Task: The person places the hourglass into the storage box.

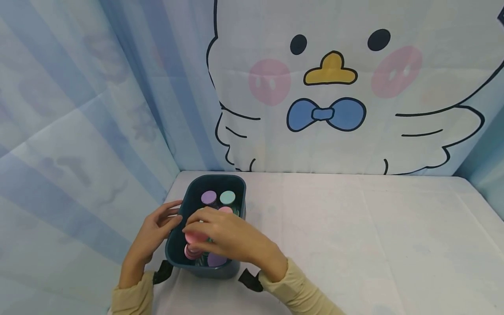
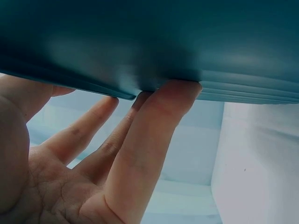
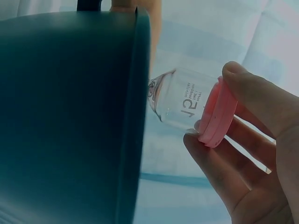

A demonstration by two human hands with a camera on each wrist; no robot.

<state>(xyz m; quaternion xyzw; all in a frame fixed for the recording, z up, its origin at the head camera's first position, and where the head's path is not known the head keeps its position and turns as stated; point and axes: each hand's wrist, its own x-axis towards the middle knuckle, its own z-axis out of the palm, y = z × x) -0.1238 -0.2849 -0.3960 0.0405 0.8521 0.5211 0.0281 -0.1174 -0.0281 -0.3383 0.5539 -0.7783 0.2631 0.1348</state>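
A dark teal bin (image 1: pixel 214 273) stands at the left of the table. My right hand (image 1: pixel 232 234) is over the bin and pinches the pink cap (image 3: pixel 219 114) of a small clear bottle (image 3: pixel 184 100). Printed "15" markings show on the bottle, and its tapered end is partly hidden behind the bin's rim. Fingertips of my left hand (image 1: pixel 151 232) touch the bin's left side, with fingers fairly straight in the left wrist view. Inside the bin are several capped bottles, among them ones with a purple lid (image 1: pixel 208 197), a mint lid (image 1: pixel 227 197) and a pink lid (image 1: pixel 190 253).
A white cloth covers the table (image 1: pixel 354 240), stretching right of the bin. Blue and white curtains (image 1: pixel 78 131) hang close on the left, and a cartoon-printed cloth (image 1: pixel 334 148) hangs behind the table. Black straps (image 1: pixel 250 280) sit at the wrists.
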